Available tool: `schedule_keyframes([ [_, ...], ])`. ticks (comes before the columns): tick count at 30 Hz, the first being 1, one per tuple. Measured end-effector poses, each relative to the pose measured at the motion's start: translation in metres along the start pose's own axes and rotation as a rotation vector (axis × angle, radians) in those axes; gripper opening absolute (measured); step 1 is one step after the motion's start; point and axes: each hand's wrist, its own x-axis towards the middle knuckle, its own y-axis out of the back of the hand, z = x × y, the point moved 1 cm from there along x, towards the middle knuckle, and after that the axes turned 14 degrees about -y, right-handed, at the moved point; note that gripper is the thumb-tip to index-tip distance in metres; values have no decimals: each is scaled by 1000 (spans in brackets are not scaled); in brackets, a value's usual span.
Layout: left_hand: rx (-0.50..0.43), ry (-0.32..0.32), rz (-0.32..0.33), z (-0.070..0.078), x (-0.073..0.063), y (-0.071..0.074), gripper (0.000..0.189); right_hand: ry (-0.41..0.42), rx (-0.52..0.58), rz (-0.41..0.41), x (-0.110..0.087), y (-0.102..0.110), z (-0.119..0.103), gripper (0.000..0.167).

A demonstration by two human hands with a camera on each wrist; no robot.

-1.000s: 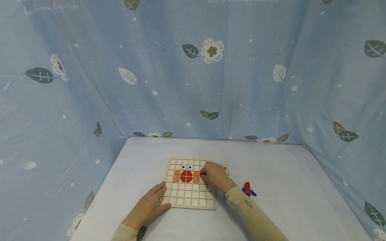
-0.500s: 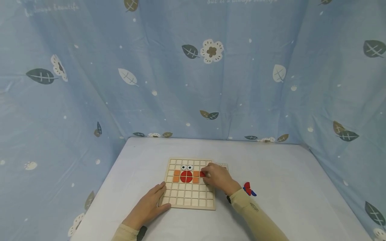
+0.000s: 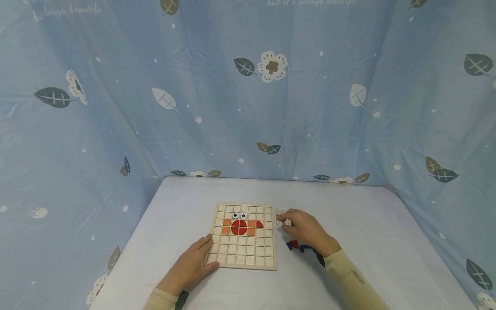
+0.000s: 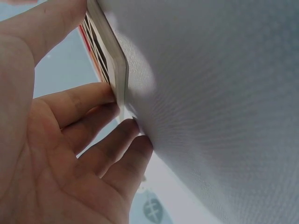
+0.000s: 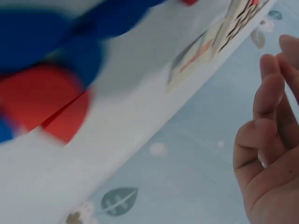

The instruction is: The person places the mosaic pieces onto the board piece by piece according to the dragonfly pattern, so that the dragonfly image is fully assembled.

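Note:
A square wooden grid board lies on the white table. Two eye pieces, a red circle of quarter pieces, orange squares on both sides and a red quarter piece fill some cells. My left hand rests at the board's near left corner, fingers along the left edge and thumb by the front edge. To the right of the board, my right hand hovers over a small pattern card and partly hides it. Its fingers are loosely bent, thumb and forefinger apart, with nothing between them.
Near my right hand lie a loose red piece and blue pieces. The right wrist view shows more red pieces and blue pieces up close. A blue patterned curtain encloses the table's sides and back.
My right hand has let go of the red quarter piece, which now lies on the board, and moved right, off the board to above the card. The left hand has stayed put.

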Motion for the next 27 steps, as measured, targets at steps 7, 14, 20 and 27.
schedule_keyframes([
  [7, -6, 11, -17, 0, 1, 0, 76, 13, -47, 28, -22, 13, 32, 29],
  [14, 4, 15, -22, -2, 0, -2, 77, -52, -48, 35, -42, 25, 57, 30],
  [20, 2, 9, -17, -1, 0, -1, 76, -108, -62, -24, -58, 27, 72, 28],
  [27, 9, 10, -14, -1, 0, -1, 76, -66, -87, -28, -70, 21, 83, 30],
])
